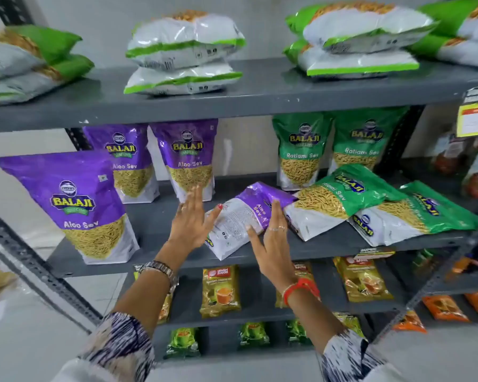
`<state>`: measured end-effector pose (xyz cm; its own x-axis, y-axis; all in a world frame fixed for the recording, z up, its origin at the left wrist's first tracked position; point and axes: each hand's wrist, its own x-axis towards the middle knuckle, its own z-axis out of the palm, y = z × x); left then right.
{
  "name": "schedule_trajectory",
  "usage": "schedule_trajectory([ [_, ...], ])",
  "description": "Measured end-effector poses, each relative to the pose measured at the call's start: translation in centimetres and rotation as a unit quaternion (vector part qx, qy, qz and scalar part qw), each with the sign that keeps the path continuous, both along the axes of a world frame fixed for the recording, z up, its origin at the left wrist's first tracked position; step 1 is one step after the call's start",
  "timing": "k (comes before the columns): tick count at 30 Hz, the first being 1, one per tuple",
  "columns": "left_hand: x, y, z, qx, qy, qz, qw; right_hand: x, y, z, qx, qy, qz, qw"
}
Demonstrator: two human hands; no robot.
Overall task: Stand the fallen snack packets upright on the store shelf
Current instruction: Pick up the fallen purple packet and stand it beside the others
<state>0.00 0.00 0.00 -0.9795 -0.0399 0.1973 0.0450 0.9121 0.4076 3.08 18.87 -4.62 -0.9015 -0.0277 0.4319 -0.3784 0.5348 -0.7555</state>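
Note:
A purple Aloo Sev packet (243, 216) lies fallen on the grey middle shelf (155, 224), back side up. My left hand (191, 219) touches its left edge with fingers spread, thumb on the packet. My right hand (270, 235) presses on its right side, fingers apart. Two green Ratlami Sev packets, one (339, 199) overlapping the other (414, 216), lie flat to the right. Three purple packets stand upright: a near one (80, 205) at the left and two (130, 161) (188, 158) at the back. Two green packets (298, 150) (364, 144) stand upright behind.
The upper shelf (259, 92) holds stacked white-and-green packets lying flat. Lower shelves carry small yellow-green tea packets (219, 290) and orange packets (444, 307). A yellow price label (475, 119) hangs at the right upright. More goods stand on a neighbouring rack at the right.

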Motion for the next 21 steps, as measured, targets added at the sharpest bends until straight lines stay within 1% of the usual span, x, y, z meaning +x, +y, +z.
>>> schedule_trajectory([
  [2, -2.2, -0.2, -1.1, 0.006, -0.137, 0.039, 0.99, -1.3, -0.6, -1.3, -0.099, -0.057, -0.004, 0.993],
  [4, -4.1, -0.9, -2.0, 0.042, -0.235, 0.078, 0.968, -2.3, -1.5, -2.7, -0.204, -0.106, -0.048, 0.972],
  [5, -5.0, -1.0, -2.4, 0.08, -0.25, 0.096, 0.96, -3.0, -1.9, -3.1, -0.261, -0.14, -0.082, 0.952],
  [7, -6.8, -0.8, -2.6, 0.135, -0.253, 0.122, 0.95, -4.8, -2.3, -3.8, -0.369, -0.219, -0.133, 0.894],
  [8, -7.4, -0.7, -2.4, 0.143, -0.255, 0.128, 0.948, -5.6, -2.2, -4.0, -0.404, -0.258, -0.137, 0.866],
  [10, -9.0, -1.2, -2.6, 0.186, -0.267, 0.142, 0.935, -6.6, -2.2, -4.1, -0.468, -0.317, -0.112, 0.817],
  [11, -9.7, -1.7, -2.9, 0.216, -0.276, 0.145, 0.925, -7.0, -2.1, -4.1, -0.484, -0.335, -0.108, 0.801],
  [13, -10.3, -2.3, -3.3, 0.245, -0.304, 0.148, 0.909, -7.6, -2.1, -4.2, -0.504, -0.354, -0.128, 0.777],
  [14, -10.6, -2.5, -3.5, 0.254, -0.311, 0.147, 0.904, -8.0, -2.2, -4.6, -0.499, -0.361, -0.144, 0.775],
  [15, -11.1, -2.7, -3.7, 0.27, -0.314, 0.14, 0.899, -8.2, -2.4, -4.6, -0.48, -0.368, -0.161, 0.78],
  [17, -11.7, -2.2, -3.4, 0.319, -0.317, 0.111, 0.886, -8.7, -2.4, -4.9, -0.459, -0.386, -0.176, 0.781],
  [19, -12.2, -1.7, -3.3, 0.363, -0.311, 0.075, 0.875, -8.8, -2.1, -4.6, -0.484, -0.383, -0.174, 0.767],
  [21, -12.0, -1.3, -3.1, 0.375, -0.311, 0.047, 0.872, -8.7, -1.6, -4.1, -0.515, -0.373, -0.175, 0.752],
])
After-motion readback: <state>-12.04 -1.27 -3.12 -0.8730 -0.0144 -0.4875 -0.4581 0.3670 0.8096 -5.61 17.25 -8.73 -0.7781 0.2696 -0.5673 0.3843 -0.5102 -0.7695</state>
